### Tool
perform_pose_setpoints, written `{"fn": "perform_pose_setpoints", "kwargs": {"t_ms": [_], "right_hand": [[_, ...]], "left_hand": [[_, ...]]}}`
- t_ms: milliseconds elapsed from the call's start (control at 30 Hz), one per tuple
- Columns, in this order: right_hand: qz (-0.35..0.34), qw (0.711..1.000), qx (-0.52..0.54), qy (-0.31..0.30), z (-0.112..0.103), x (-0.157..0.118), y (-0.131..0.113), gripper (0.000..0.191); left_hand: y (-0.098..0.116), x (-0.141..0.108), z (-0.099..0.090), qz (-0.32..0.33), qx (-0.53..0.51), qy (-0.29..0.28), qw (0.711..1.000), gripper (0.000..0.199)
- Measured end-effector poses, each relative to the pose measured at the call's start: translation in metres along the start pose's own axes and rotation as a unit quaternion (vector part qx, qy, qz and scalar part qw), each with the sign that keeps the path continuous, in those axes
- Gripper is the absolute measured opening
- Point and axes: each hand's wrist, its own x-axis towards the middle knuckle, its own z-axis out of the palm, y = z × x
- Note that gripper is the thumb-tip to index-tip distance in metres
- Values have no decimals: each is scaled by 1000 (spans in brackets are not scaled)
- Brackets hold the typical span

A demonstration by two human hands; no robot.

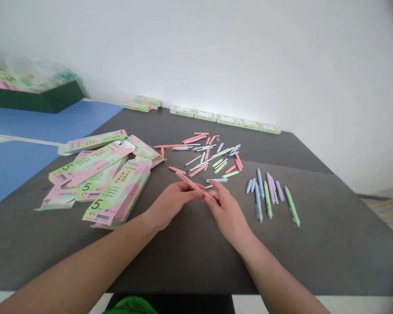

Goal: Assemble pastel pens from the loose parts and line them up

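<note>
Between my two hands, above the dark table, is a pink pen (pixel 189 181), tilted with one end toward the upper left. My left hand (pixel 173 201) is closed around its middle. The fingers of my right hand (pixel 225 209) pinch its lower right end, partly hiding it. Just beyond my hands lie loose pen parts: a blue barrel (pixel 216 180), a pink tapered piece (pixel 177 170), white refills (pixel 193 161) and green pieces (pixel 231 174). To the right of my right hand are whole-looking pens, among them a green pen (pixel 292 206) and a blue pen (pixel 258 203).
Printed pink and green cartons (pixel 121 192) are heaped at the left of the table (pixel 196 266). Several slim boxes (pixel 205 115) line the wall, with more cartons (pixel 140 104) beside them. A dark green bin (pixel 49 98) stands on a blue surface (pixel 16 170) at far left.
</note>
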Motion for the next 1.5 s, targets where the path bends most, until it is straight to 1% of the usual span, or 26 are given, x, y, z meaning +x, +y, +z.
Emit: {"fn": "perform_pose_setpoints", "kwargs": {"t_ms": [67, 200, 333, 433, 500, 567, 600, 633, 700, 733, 767, 800, 833, 900, 967, 1033, 1067, 1100, 1133, 1200, 1233, 1300, 1367, 1400, 1467, 1500], "right_hand": [[-38, 996, -84, 17, -2, 0, 1, 53], [-85, 975, -203, 23, -1, -2, 0, 51], [-98, 969, -227, 21, 4, -4, 1, 46], [-86, 974, -208, 27, 4, -4, 2, 44], [-65, 986, -151, 15, 1, -3, 1, 44], [-19, 999, -21, -24, -3, -1, -1, 44], [13, 996, 66, -54, -4, -1, -3, 44], [48, 983, 155, -88, -6, 0, -5, 42], [109, 937, 301, -142, -7, 0, -8, 37], [129, 915, 349, -154, -7, 0, -10, 36], [140, 902, 379, -154, -7, 0, -10, 36], [143, 896, 394, -145, -5, 0, -10, 37], [137, 900, 394, -128, -4, 0, -8, 39], [105, 926, 354, -81, 0, 1, -3, 50], [52, 960, 273, -19, 2, 2, 2, 64], [-2, 982, 185, 35, 2, 1, 4, 69], [-15, 987, 155, 41, 1, 0, 4, 67], [-15, 989, 146, 28, 0, -1, 2, 64], [-2, 988, 158, 1, 0, -2, 0, 59], [47, 972, 223, -63, -2, -4, -3, 49], [70, 960, 259, -79, -2, -4, -4, 47], [88, 949, 296, -62, -2, -2, -4, 45], [67, 958, 277, -21, -3, 0, -1, 48], [49, 965, 256, -3, -4, 2, 0, 54], [27, 977, 212, 3, -6, 3, 1, 64], [30, 978, 204, -9, -7, 2, 0, 62]], "left_hand": [[-1, 0, 0, -7, -12, 0, 1000, 21], [-6, 2, 0, -22, -32, 1, 999, 21], [-13, 5, 2, -28, -91, -11, 995, 23], [-14, 4, 3, -29, -83, -30, 996, 23], [-13, 3, 3, -19, -63, -46, 997, 22], [-10, 2, 1, -5, -36, -63, 997, 21], [-9, 1, 0, 2, -20, -73, 997, 20], [-7, 1, -1, 9, -2, -84, 996, 20], [-5, 2, -3, 24, 29, -100, 994, 20], [-4, 2, -4, 32, 39, -106, 993, 21], [-4, 2, -4, 39, 49, -111, 992, 21], [-3, 3, -4, 45, 60, -114, 991, 23], [-2, 3, -4, 50, 73, -114, 990, 24], [-1, 3, -4, 58, 101, -103, 988, 24], [0, 3, -4, 59, 115, -81, 988, 25], [0, 3, -3, 54, 89, -64, 992, 25], [0, 2, -3, 49, 68, -61, 995, 25], [-1, 2, -3, 46, 48, -60, 996, 25], [-1, 1, -2, 46, 32, -61, 997, 24], [-1, 0, -1, 46, 19, -70, 996, 22], [-1, -1, -1, 48, 17, -75, 996, 21], [-2, -2, 1, 52, 11, -82, 995, 20], [-2, -2, 3, 52, 7, -66, 996, 20], [-2, -2, 4, 50, 7, -47, 998, 20], [-4, -2, 4, 44, 11, -11, 999, 21], [-4, -1, 4, 42, 11, -3, 999, 22]]}}
